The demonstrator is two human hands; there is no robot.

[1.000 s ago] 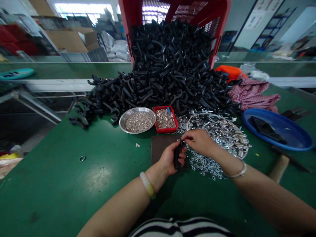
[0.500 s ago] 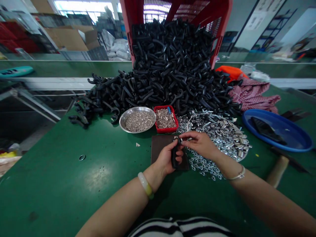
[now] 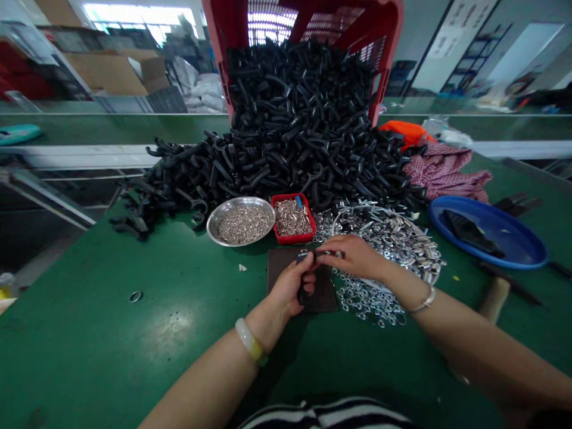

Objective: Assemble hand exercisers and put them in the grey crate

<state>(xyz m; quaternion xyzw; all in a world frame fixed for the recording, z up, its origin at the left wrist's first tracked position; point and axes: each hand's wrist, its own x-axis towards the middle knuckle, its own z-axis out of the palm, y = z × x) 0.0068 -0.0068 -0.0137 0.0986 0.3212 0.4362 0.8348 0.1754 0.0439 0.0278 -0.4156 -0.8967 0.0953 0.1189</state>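
My left hand (image 3: 288, 289) is closed around a black plastic handle (image 3: 302, 296), thumb on top near a small metal piece at its upper end. My right hand (image 3: 357, 255) is closed, with thumb and forefinger reaching to that same end. Between its fingers a small silvery metal part (image 3: 338, 254) shows; its exact kind is too small to tell. Beneath both hands lies a dark brown pad (image 3: 279, 262). To the right, loose rings, nuts and metal sleeves (image 3: 402, 244) fill and surround a round tray, partly behind my right hand.
A red crate (image 3: 217, 47) spills a big heap of black handles (image 3: 295, 143) across the back. In front stand a metal bowl (image 3: 214, 229) of small parts and a red box (image 3: 292, 239) of pins. A blue tray (image 3: 527, 250), a hammer (image 3: 494, 298) and one ring (image 3: 135, 296) lie around.
The black handle has tilted in my left hand, its upper end turned differently. My right fingers have shifted along with it. The whole view has slid slightly as my head moved.
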